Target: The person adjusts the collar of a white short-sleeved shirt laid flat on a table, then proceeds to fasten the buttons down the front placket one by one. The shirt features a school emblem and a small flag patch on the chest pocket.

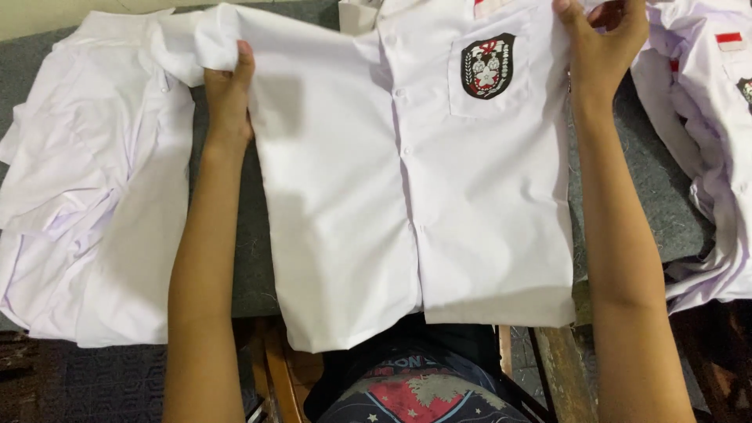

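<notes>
Three white shirts show. The middle shirt [407,180], buttoned, lies between the hands: left hand [229,90] pinches its sleeve, right hand [599,39] grips its shoulder. A crumpled shirt [86,196] lies left, another shirt [705,141] right, on the grey desk [235,251].

Buttoned shirt [415,196] lies between two shirt piles [94,196].

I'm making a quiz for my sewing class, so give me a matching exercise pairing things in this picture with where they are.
Things:
1. black shield-shaped badge
2. crumpled white shirt pile
3. left hand
4. small red-and-white cloth patch

Places:
A. far left on the grey table
B. on the right-hand shirt
C. gripping the sleeve
D. on the chest pocket

Pairs: 1-D, 2-A, 3-C, 4-B
</notes>
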